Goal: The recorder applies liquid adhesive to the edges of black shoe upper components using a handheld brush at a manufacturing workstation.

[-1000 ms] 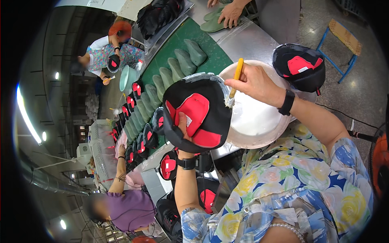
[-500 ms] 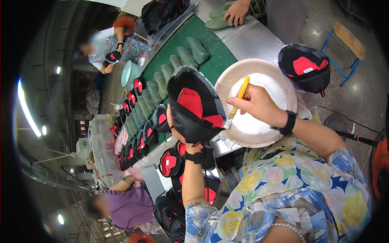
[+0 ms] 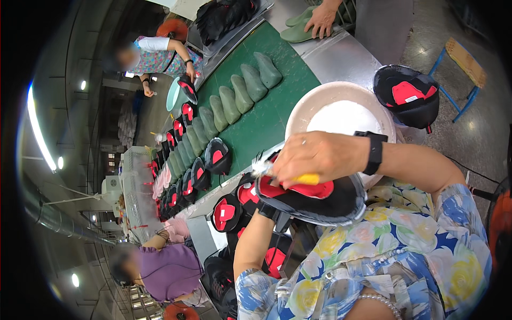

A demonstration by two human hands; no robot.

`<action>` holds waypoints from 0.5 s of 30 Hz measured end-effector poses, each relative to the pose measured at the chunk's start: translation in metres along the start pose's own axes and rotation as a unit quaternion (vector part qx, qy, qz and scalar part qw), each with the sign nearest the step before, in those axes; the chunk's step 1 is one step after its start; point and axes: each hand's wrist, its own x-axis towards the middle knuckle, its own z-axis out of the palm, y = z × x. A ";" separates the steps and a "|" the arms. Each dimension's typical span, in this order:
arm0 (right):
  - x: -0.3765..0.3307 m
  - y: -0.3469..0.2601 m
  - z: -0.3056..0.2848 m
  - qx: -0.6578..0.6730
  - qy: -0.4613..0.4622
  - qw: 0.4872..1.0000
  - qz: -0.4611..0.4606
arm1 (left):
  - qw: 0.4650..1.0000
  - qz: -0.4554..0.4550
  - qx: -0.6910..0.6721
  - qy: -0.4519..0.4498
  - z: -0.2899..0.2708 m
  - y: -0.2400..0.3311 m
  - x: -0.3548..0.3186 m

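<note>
My right hand (image 3: 312,157) pinches a yellow-handled brush (image 3: 305,180), its pale wet bristles at the toward-belt end of a black shoe upper (image 3: 325,207) with red lining. My left forearm (image 3: 253,241) reaches up to this upper, which hangs above the table edge with its opening facing up. The left hand's fingers are hidden beneath the upper it supports. Just beyond my right hand stands a beige basin (image 3: 385,104) of white liquid (image 3: 346,117). Another black and red upper (image 3: 408,109) rests right of the basin.
Green shoe lasts (image 3: 241,95) and black uppers (image 3: 217,156) line the green belt (image 3: 269,133). More uppers (image 3: 226,213) lie below its near edge. A co-worker's hand (image 3: 321,20) touches green lasts at the top. Another person (image 3: 160,56) works across the belt; a stool (image 3: 464,61) stands right.
The upper has come down toward me and tilted over. My right hand has moved left from beside the basin's middle, bringing the brush over the upper. The person across has lowered an upper toward the belt.
</note>
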 end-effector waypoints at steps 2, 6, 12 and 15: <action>0.002 0.004 0.000 -0.018 -0.029 0.999 -0.007 | 0.996 0.026 0.076 0.046 0.033 0.032 -0.003; -0.009 0.030 -0.010 -0.095 -0.045 0.993 0.055 | 0.995 0.042 0.036 0.081 0.042 0.068 -0.015; -0.021 0.029 -0.037 -0.089 -0.082 0.949 0.292 | 0.982 0.031 -0.144 0.121 0.040 0.068 -0.025; -0.028 0.027 -0.048 -0.077 -0.102 0.926 0.355 | 0.975 -0.003 -0.195 0.103 0.023 0.043 -0.026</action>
